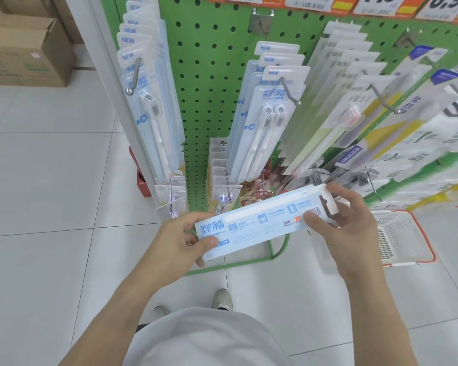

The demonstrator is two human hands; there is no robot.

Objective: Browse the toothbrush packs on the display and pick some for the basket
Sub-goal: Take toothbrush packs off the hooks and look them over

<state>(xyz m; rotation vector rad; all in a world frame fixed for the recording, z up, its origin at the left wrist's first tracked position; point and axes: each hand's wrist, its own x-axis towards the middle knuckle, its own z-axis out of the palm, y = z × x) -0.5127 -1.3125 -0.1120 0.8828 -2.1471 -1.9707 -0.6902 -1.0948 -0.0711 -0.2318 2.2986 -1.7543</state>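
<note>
One toothbrush pack (265,220) is off its hook and held crosswise in front of the green pegboard display (209,83), printed back side up, so browsing seems underway. The basket (407,239) sits on the floor at the right, near the display's foot; its visible part shows nothing inside. The left hand (180,241) pinches the pack's left end, thumb on top. The right hand (349,223) grips the right end, fingers curled round the hang tab. Dropping it in remains.
</note>
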